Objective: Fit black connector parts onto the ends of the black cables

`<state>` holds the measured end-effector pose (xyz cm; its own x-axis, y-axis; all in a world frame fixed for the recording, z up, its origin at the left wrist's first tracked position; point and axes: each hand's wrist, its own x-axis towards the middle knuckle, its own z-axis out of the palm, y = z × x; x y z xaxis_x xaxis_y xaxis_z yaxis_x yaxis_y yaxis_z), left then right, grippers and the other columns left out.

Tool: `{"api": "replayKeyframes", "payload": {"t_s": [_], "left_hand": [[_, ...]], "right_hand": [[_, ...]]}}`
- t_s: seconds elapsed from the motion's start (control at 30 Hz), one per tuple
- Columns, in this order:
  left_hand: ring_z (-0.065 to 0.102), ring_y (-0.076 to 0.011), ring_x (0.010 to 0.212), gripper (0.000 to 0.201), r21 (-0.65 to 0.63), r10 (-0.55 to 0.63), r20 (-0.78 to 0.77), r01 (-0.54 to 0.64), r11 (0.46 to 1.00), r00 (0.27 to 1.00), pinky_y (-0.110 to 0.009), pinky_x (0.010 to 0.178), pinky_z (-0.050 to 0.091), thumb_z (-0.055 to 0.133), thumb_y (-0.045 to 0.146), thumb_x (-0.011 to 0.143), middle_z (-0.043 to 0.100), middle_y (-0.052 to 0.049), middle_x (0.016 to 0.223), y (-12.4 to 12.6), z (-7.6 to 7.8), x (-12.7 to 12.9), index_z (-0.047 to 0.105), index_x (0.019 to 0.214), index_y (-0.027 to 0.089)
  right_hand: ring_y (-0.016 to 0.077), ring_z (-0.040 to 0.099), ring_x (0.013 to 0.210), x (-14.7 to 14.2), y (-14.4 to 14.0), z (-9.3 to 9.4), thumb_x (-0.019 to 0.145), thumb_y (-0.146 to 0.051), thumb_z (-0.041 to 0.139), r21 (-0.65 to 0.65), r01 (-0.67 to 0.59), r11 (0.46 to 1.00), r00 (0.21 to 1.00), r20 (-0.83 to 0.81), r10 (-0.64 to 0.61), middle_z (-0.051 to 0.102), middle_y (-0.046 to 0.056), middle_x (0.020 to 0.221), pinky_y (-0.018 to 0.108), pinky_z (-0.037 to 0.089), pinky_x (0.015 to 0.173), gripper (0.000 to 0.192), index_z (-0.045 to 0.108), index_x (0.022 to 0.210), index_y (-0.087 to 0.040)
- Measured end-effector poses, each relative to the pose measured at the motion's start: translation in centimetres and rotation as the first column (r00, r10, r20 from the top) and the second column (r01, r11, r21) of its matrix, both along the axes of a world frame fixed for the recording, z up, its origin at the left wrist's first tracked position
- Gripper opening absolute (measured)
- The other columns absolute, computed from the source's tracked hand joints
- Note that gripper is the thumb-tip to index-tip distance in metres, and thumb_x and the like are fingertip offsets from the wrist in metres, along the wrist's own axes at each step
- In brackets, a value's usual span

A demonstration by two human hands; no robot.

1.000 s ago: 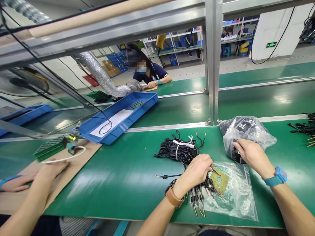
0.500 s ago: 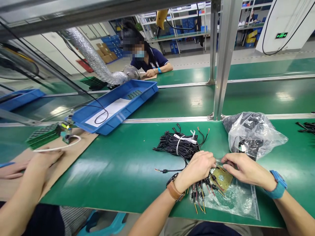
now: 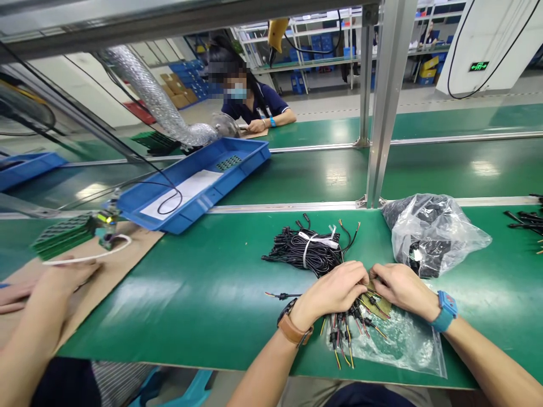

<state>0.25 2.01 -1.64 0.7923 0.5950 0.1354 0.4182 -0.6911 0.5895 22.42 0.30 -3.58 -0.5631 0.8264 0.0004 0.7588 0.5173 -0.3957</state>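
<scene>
Black wires (image 3: 314,250) lie in a bundle on the green surface (image 3: 203,294), with a white tie (image 3: 306,253) round them, likely so they don't spread out. Their coloured ends reach over a flat clear bag (image 3: 413,353). The left hand (image 3: 333,289) is bent over these ends, its fingers pinched on what looks like one thin wire. The right hand (image 3: 401,289) is just beside it, fingers curled in close, maybe to work on the same small end; I cannot tell what they hold. A puffy clear bag (image 3: 439,234) sits behind the right hand, perhaps to be easy to reach. I can't read any words. A green sign (image 3: 479,66) on the wall shows arrows.
</scene>
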Motion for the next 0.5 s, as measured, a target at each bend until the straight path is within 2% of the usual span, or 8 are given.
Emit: {"api": "replayKeyframes", "payload": {"t_s": [0.1, 0.2, 0.33, 0.5], "left_hand": [[0.057, -0.0197, 0.094, 0.008, 0.022, 0.001, -0.017, -0.001, 1.000, 1.000, -0.031, 0.085, 0.049, 0.050, 0.014, 0.099, 0.059, -0.005, 0.095, -0.1, 0.1, 0.0, 0.054, 0.095, 0.019], [0.056, -0.0199, 0.094, 0.010, 0.092, 0.024, -0.085, -0.016, 0.996, 0.996, -0.032, 0.088, 0.049, 0.050, 0.011, 0.100, 0.058, -0.005, 0.096, -0.2, -0.2, 0.5, 0.055, 0.094, 0.018], [0.056, -0.0202, 0.087, 0.020, 0.195, 0.108, -0.211, -0.067, 0.979, 0.971, -0.033, 0.083, 0.050, 0.049, 0.008, 0.098, 0.058, -0.004, 0.086, -0.5, -0.9, 1.3, 0.056, 0.082, 0.017], [0.058, -0.0213, 0.080, 0.020, 0.275, 0.178, -0.287, -0.097, 0.957, 0.941, -0.035, 0.080, 0.049, 0.050, 0.004, 0.094, 0.061, -0.005, 0.081, -0.6, -1.6, 2.2, 0.061, 0.082, 0.016]], "right_hand": [[0.0195, 0.065, 0.071, 0.4, 0.2, 0.2, 0.100, -0.019, 0.048, 0.011, 0.020, 1.000, 1.000, -0.012, -0.020, 0.068, 0.003, 0.078, 0.028, 0.039, 0.066, 0.014, 0.061, 0.099, -0.019], [0.0206, 0.068, 0.078, 1.2, 0.2, 1.1, 0.103, -0.025, 0.047, -0.005, 0.067, 0.998, 0.993, -0.100, -0.067, 0.070, 0.005, 0.085, 0.029, 0.044, 0.070, 0.017, 0.060, 0.111, -0.019], [0.0209, 0.067, 0.082, 1.7, -0.1, 2.5, 0.101, -0.027, 0.054, -0.057, 0.047, 0.997, 0.964, -0.259, -0.061, 0.070, 0.005, 0.089, 0.030, 0.048, 0.074, 0.011, 0.062, 0.100, -0.020], [0.0196, 0.063, 0.076, 1.5, -0.2, 2.6, 0.105, -0.030, 0.047, -0.073, 0.030, 0.997, 0.950, -0.308, -0.052, 0.066, 0.003, 0.082, 0.030, 0.046, 0.071, 0.020, 0.058, 0.091, -0.020]]}}
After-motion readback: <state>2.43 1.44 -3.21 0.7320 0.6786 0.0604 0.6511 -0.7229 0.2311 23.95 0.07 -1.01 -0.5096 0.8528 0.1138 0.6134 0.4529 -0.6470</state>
